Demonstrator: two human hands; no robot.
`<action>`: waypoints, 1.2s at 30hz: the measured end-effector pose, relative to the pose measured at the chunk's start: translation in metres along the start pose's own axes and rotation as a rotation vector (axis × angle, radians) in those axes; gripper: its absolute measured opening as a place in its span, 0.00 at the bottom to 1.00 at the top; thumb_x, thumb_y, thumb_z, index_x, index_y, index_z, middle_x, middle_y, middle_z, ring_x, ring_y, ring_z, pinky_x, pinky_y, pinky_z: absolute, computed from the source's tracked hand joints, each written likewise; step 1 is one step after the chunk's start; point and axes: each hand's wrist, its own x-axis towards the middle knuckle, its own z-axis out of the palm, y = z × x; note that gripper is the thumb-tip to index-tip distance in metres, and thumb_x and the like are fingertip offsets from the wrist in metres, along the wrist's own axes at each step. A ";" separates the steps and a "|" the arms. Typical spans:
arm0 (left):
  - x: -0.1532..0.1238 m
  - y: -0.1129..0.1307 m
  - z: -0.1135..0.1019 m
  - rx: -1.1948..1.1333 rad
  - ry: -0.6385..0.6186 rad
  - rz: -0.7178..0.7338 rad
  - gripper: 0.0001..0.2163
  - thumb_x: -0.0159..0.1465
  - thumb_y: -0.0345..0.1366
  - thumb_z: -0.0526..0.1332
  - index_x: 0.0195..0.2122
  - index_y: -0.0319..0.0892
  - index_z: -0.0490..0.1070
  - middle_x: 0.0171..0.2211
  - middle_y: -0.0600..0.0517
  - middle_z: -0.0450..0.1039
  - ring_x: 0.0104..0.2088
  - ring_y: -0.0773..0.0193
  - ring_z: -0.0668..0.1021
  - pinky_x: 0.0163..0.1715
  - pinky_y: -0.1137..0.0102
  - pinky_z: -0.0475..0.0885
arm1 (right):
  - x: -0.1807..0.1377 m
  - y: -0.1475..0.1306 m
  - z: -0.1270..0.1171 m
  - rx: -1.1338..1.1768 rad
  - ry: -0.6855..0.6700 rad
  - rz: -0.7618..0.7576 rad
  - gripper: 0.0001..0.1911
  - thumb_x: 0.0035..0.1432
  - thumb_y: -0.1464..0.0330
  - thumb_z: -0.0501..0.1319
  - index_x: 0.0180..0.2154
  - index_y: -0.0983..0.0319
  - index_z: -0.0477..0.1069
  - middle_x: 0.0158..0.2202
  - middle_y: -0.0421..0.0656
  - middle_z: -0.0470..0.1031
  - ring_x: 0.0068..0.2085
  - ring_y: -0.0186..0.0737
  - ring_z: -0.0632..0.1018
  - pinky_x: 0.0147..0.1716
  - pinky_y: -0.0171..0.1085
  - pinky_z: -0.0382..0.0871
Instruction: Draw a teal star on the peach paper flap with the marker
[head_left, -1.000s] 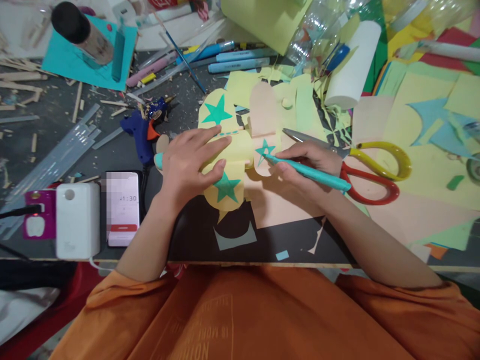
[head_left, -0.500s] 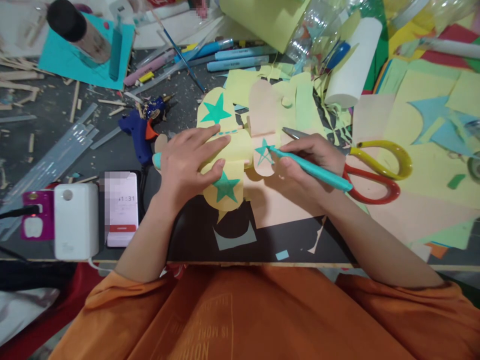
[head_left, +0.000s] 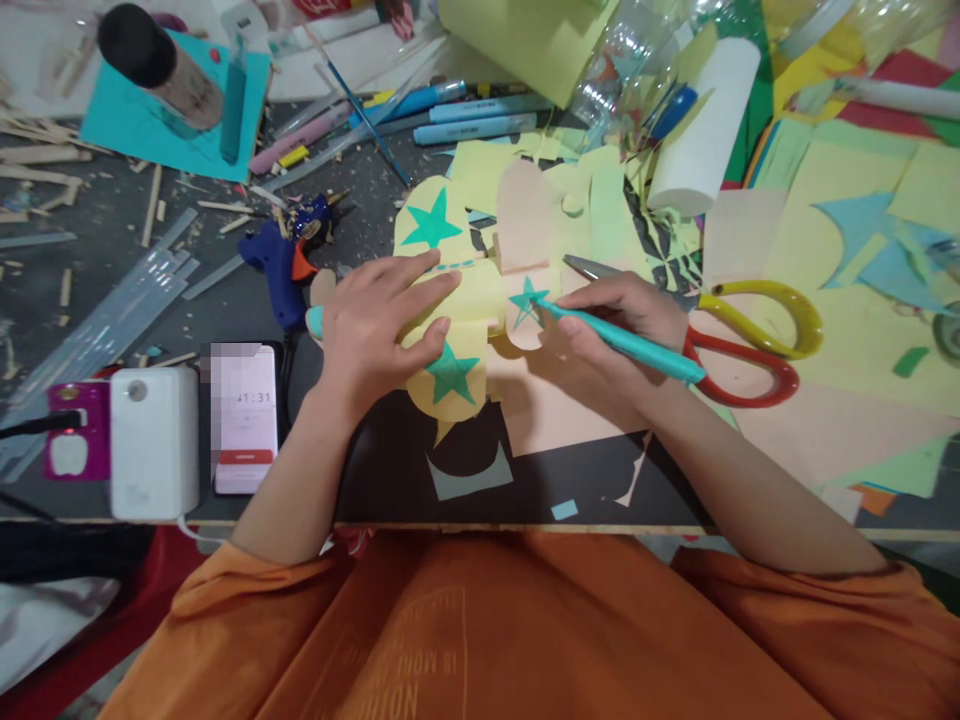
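Note:
My right hand (head_left: 626, 325) pinches a teal marker (head_left: 637, 345), its tip on a small star (head_left: 529, 298) drawn on a pale pink rounded paper tab. The star's upper part is coloured in, and its lower points are mostly outline. My left hand (head_left: 386, 320) lies flat with fingers spread on a yellow paper cutout (head_left: 480, 295) joined to that tab. Two filled teal stars show on the cutout's round ends, one above the hand and one below. Scissors (head_left: 757, 340) with yellow and red handles lie beneath and beside my right hand.
At left are a blue glue gun (head_left: 274, 260), clear glue sticks (head_left: 112, 330), a phone (head_left: 244, 420) and a white charger block (head_left: 154, 440). Several markers (head_left: 480, 115) lie behind the cutout. Coloured paper sheets (head_left: 847, 370) cover the right side, near a white roll (head_left: 705, 125).
More of the small star's upper part is filled with teal. The marker tip has shifted slightly; my left hand stays in place.

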 end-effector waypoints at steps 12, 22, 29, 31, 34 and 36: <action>0.002 -0.001 0.000 0.001 0.036 0.014 0.20 0.68 0.46 0.50 0.55 0.54 0.76 0.58 0.55 0.77 0.56 0.56 0.79 0.56 0.60 0.73 | 0.000 -0.004 -0.001 -0.009 -0.043 -0.007 0.08 0.63 0.60 0.64 0.37 0.57 0.76 0.31 0.40 0.79 0.29 0.35 0.78 0.27 0.37 0.73; 0.000 -0.003 0.003 0.022 0.030 0.033 0.19 0.70 0.46 0.50 0.56 0.55 0.74 0.59 0.54 0.76 0.56 0.55 0.79 0.56 0.59 0.73 | -0.002 -0.005 -0.002 -0.069 -0.023 -0.014 0.07 0.63 0.61 0.64 0.36 0.58 0.75 0.31 0.41 0.79 0.28 0.35 0.78 0.28 0.37 0.74; 0.000 -0.002 0.002 0.029 0.047 0.041 0.20 0.70 0.46 0.49 0.56 0.54 0.75 0.58 0.54 0.77 0.56 0.57 0.79 0.55 0.61 0.73 | -0.002 -0.003 -0.001 -0.071 -0.011 -0.049 0.09 0.64 0.60 0.63 0.35 0.58 0.75 0.28 0.40 0.77 0.26 0.34 0.76 0.25 0.35 0.71; 0.000 -0.003 0.003 0.022 0.055 0.049 0.20 0.70 0.46 0.49 0.56 0.54 0.75 0.58 0.54 0.77 0.56 0.57 0.79 0.55 0.61 0.73 | -0.003 -0.003 -0.001 -0.072 0.004 -0.054 0.09 0.64 0.60 0.63 0.35 0.58 0.75 0.29 0.40 0.78 0.26 0.33 0.76 0.25 0.35 0.71; 0.000 -0.004 0.004 0.023 0.053 0.054 0.20 0.70 0.46 0.49 0.56 0.53 0.74 0.59 0.54 0.76 0.56 0.57 0.79 0.56 0.61 0.73 | -0.004 -0.002 0.000 -0.077 -0.040 -0.051 0.08 0.64 0.62 0.62 0.36 0.60 0.75 0.29 0.41 0.78 0.26 0.33 0.76 0.26 0.35 0.72; 0.000 -0.005 0.004 0.031 0.041 0.054 0.20 0.70 0.46 0.49 0.57 0.54 0.74 0.59 0.54 0.76 0.57 0.57 0.79 0.56 0.60 0.73 | -0.005 -0.003 0.000 -0.088 -0.019 -0.068 0.06 0.64 0.64 0.63 0.37 0.60 0.75 0.29 0.41 0.78 0.26 0.33 0.77 0.26 0.35 0.73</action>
